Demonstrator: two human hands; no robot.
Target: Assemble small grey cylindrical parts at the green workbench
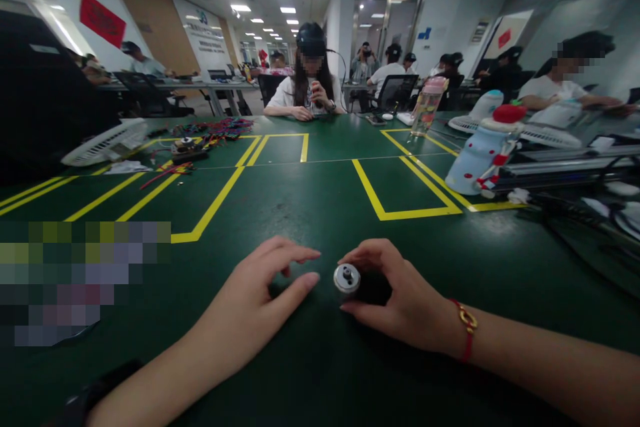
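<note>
Wears a dark wristband (105, 390) at seven o'clock, nearest the camera. Holds the left hand (263, 293) spread at seven o'clock, touching nothing. With the right hand (400, 300) at five o'clock, curls thumb and fingers around a metal cylinder (347, 285), near six o'clock, over the green tabletop (300, 203). Could lose the cylinder through too light a pinch on smooth, round sides, or knock it askew by bumping it with the nearby left fingertips.
</note>
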